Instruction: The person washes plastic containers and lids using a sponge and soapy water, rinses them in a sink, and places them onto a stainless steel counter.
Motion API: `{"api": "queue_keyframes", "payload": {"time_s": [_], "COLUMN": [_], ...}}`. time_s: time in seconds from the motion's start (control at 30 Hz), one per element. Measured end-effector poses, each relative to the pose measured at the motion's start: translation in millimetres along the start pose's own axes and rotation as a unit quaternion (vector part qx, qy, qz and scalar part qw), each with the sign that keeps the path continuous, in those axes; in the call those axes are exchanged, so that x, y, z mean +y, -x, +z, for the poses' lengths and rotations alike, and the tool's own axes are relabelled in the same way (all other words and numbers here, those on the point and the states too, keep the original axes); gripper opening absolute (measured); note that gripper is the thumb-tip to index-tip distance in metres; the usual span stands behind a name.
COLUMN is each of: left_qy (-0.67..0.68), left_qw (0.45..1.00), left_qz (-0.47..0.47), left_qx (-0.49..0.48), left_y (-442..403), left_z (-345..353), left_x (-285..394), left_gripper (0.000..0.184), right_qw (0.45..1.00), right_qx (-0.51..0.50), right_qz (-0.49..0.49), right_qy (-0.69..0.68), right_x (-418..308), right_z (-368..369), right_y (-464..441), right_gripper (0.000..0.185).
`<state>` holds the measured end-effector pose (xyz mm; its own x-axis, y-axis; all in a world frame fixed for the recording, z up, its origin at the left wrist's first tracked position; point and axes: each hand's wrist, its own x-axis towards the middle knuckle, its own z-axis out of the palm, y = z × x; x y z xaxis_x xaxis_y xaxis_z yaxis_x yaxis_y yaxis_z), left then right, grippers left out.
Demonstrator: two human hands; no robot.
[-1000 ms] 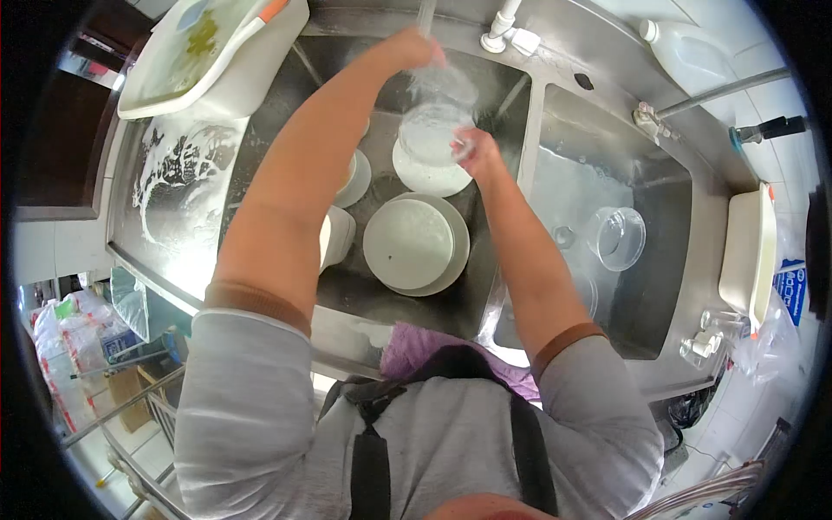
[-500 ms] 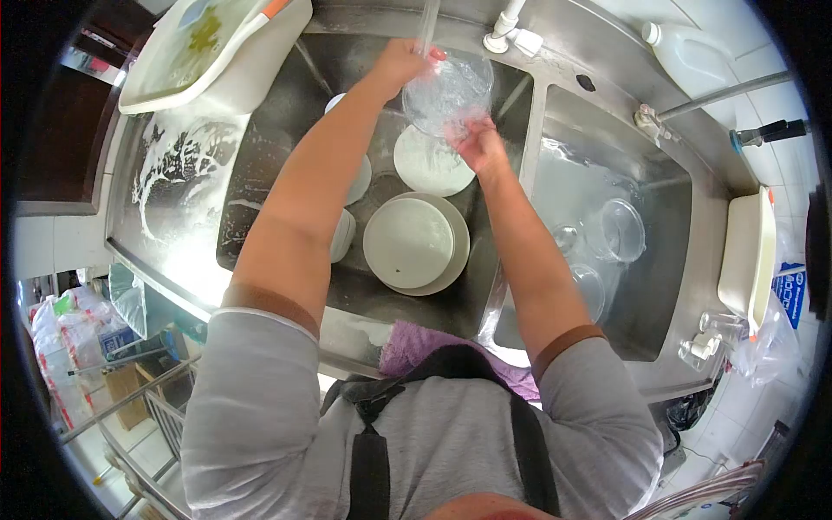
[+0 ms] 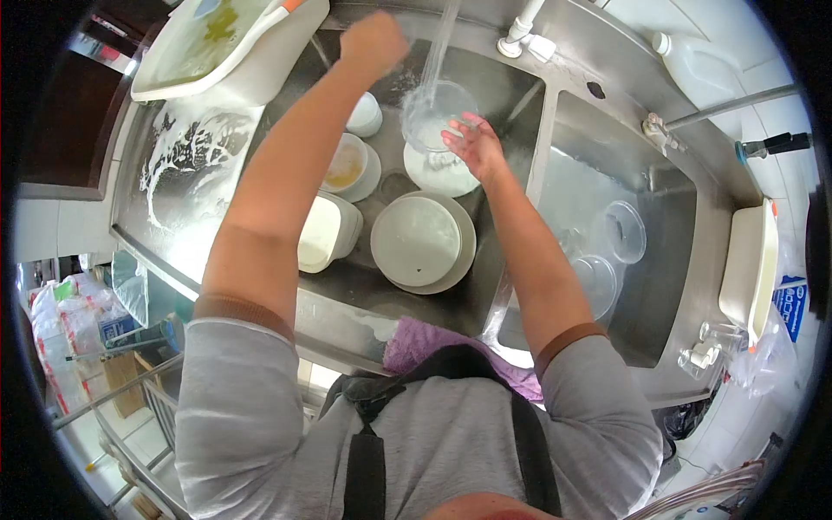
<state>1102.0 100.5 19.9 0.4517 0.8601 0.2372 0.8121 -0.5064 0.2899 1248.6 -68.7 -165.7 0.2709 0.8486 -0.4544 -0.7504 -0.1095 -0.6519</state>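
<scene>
My right hand is at the rim of a clear plastic container, its fingers bent around the near edge. Running water falls into the container from above. My left hand is up at the far left of the sink, apart from the container; its fingers are turned away and hidden. Below the container lies a white plate. Closer to me sit stacked plates. To their left are a cream rectangular container, a bowl with yellowish liquid and a white cup-like bowl.
A large white tub of cloudy water stands at the far left, beside a foamy drainboard. Clear containers sit in water in the right basin. A purple cloth hangs over the front edge. A white jug stands behind.
My left hand has let go of the clear container and moved left and up. My right hand stays at the container, which is lower and left, under the water stream.
</scene>
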Motion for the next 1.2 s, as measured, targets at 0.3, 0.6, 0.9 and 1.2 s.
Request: {"api": "queue_keyframes", "payload": {"time_s": [0.3, 0.6, 0.9, 1.2], "left_qy": [0.219, 0.254, 0.282, 0.44], "left_qw": [0.95, 0.93, 0.958, 0.892], "left_qz": [-0.079, -0.11, 0.009, 0.046], "left_qx": [-0.207, -0.243, -0.047, -0.098], "left_y": [24.0, 23.5, -16.1, -7.7], "left_z": [147.5, 89.3, 69.1, 84.0], "left_x": [-15.4, -2.8, 22.8, 22.2], "left_gripper": [0.055, 0.026, 0.021, 0.029], "right_qw": [0.756, 0.992, 0.956, 0.927], "right_qx": [0.046, 0.116, 0.179, 0.158], "right_qz": [-0.416, -0.05, -0.229, -0.273], "right_qy": [0.504, 0.002, -0.028, 0.205], "right_x": [9.7, -6.6, -4.1, 4.5], "right_z": [30.0, -8.9, -7.5, -12.2], "right_y": [24.4, -2.8, -5.0, -13.7], "right_gripper": [0.046, 0.031, 0.014, 0.02]}}
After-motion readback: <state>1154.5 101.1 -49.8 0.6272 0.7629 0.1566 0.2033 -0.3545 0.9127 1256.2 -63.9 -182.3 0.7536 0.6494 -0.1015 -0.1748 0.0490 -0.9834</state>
